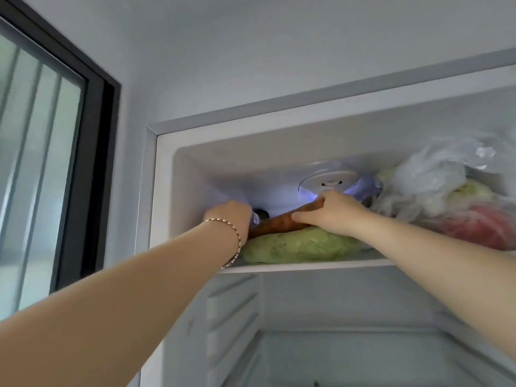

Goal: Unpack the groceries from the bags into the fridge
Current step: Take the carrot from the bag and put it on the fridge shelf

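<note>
I am looking up into the open fridge (156, 191), which stands against a pale wall (223, 51). A dark-framed window (42, 163) is well to the left of it. My landmark is the green cabbage (301, 245), which lies at the front of the top shelf (307, 266). Under the cabbage, the shelf's white front edge runs across the view. Above and behind the cabbage, a round light fitting (326, 181) glows bluish on the back wall of the compartment. To the right of the cabbage, on the same shelf, sits a heap of clear plastic bags (430, 177) with pale leafy greens inside. A red item (480, 227) shows through the plastic low in that heap.

A long orange root (276, 222) lies slanted on top of the cabbage. My right hand (332, 212) grips its upper right end, with the fingers curled over it and the thumb stretched along its near side. My left hand (231, 216), with a thin bracelet (236, 233) at the wrist, reaches in just left of the cabbage, beside the root's lower end. It is up against something clear and bluish (255, 219). Its fingers are hidden behind the back of the hand, so I cannot tell how far they are closed or whether they hold anything.
</note>
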A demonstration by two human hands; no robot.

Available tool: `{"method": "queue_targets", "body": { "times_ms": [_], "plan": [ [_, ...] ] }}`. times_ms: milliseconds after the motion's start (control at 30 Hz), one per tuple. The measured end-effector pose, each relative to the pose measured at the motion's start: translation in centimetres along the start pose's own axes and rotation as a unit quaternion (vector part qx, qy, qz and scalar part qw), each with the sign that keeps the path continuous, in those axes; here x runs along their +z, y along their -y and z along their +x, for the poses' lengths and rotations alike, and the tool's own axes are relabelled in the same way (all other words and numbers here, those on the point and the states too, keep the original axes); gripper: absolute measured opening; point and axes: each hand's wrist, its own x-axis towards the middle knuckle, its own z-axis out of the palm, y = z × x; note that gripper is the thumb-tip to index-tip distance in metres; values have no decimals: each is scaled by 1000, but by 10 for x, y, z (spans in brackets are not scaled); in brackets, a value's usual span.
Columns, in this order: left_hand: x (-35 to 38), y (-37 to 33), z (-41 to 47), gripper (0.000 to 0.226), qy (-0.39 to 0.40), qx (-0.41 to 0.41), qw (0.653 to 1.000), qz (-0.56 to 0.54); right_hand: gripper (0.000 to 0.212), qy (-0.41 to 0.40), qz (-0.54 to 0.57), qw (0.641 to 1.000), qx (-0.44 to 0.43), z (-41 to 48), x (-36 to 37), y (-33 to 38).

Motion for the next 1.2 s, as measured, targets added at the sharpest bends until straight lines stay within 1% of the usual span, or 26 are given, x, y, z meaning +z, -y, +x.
{"method": "queue_targets", "body": {
  "times_ms": [67, 167, 233, 333, 367, 400, 433, 500, 567, 700, 767, 800, 867, 933, 1000, 1100, 1167, 1200],
  "plan": [
    [4, -5, 7, 36, 6, 23, 1000, 21, 50, -9, -24, 999, 23, 0, 1, -1],
    [9, -12, 13, 37, 37, 52, 995, 74, 47, -38, -11, 998, 38, -4, 1, 1],
    [3, -11, 14, 37, 95, 71, 989, 89, 40, -58, 8, 998, 23, -7, 2, 3],
    [-15, 2, 16, 41, 233, 59, 969, 63, 37, -75, 28, 997, -2, -11, 4, 3],
    [-18, 6, 15, 42, 251, 62, 964, 66, 34, -78, 45, 996, -2, -11, 5, 1],
    [-18, 7, 12, 35, 243, 71, 965, 72, 29, -84, 74, 994, 1, -12, 5, -1],
    [-16, 8, 8, 26, 217, 87, 969, 78, 24, -94, 110, 989, 5, -12, 4, -3],
    [-8, 8, -2, 26, 145, 124, 979, 78, 23, -123, 172, 977, 16, -13, 4, -7],
    [0, 10, -10, 20, 93, 141, 984, 48, 27, -151, 184, 971, 30, -13, 4, -12],
    [13, 16, -17, 16, 42, 106, 993, -31, 35, -146, 146, 978, 35, -17, 1, -16],
    [20, 14, -17, 24, 26, 83, 995, -41, 37, -157, 112, 981, 11, -19, 3, -14],
    [22, 13, -16, 27, 31, 79, 996, -41, 36, -166, 80, 983, -9, -21, 5, -13],
    [26, 11, -12, 32, 49, 83, 994, -46, 36, -166, -9, 985, -40, -24, 10, -9],
    [23, 7, -7, 35, 67, 96, 992, -47, 39, -142, -86, 985, -52, -28, 14, -7],
    [18, 2, -3, 33, 83, 110, 990, -27, 41, -134, -118, 982, -53, -30, 14, -6],
    [8, 2, 9, 33, 133, 124, 982, 46, 41, -138, -129, 981, -53, -30, 13, -4],
    [0, 7, 13, 41, 171, 114, 975, 87, 42, -148, -157, 974, -66, -32, 14, -4],
    [-4, 9, 14, 48, 204, 106, 969, 89, 45, -156, -190, 966, -82, -33, 15, -5]
  ]
}}
